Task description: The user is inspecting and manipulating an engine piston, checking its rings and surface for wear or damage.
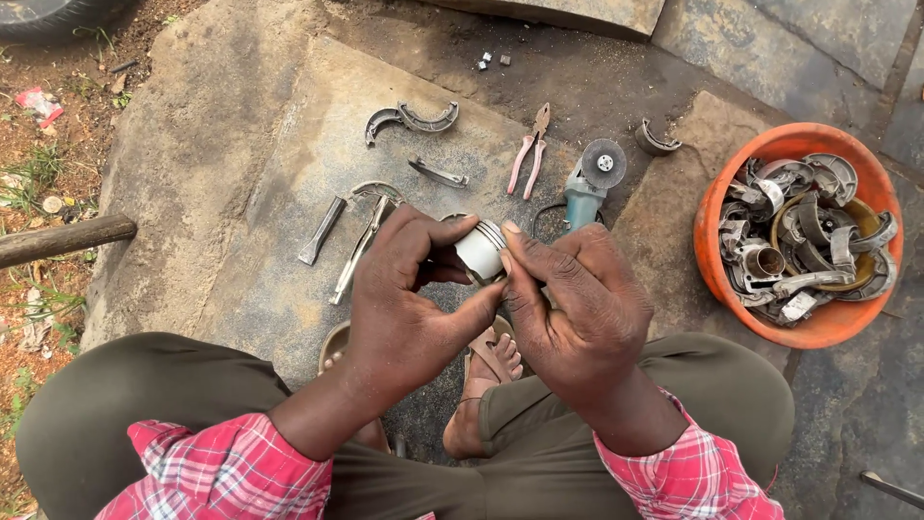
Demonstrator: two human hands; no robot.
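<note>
Two bare hands are meeting over the middle of a stone slab (241, 241), both closing on one small silvery metal cylinder (481, 248) with grooves ringing its top edge. No packages, labels or signs are showing legibly; only a scrap of red and white litter (38, 104) is lying on the dirt at the far left. The left hand (409, 303) is cupping the cylinder from the left, its fingers curling around the far side and its thumb pressing up against the near side. The right hand (573, 303) is pinching the cylinder's right edge, fingertips drawn together at the grooved rim. The cylinder is being held in the air above the slab, just in front of a teal angle grinder (589, 183) whose disc is facing upward. Beside the grinder, red-handled pliers (529, 152) are lying with handles slightly spread. Farther left, a flat chisel (320, 231), locking pliers (364, 241) and curved brake shoes (412, 119) are lying apart on the stone. At the right, an orange bowl (818, 332) is holding a heap of worn metal parts. Below the hands, a sandalled foot (486, 380), olive trousers and pink checked sleeves are filling the lower edge, and the hands are hiding part of the slab.
</note>
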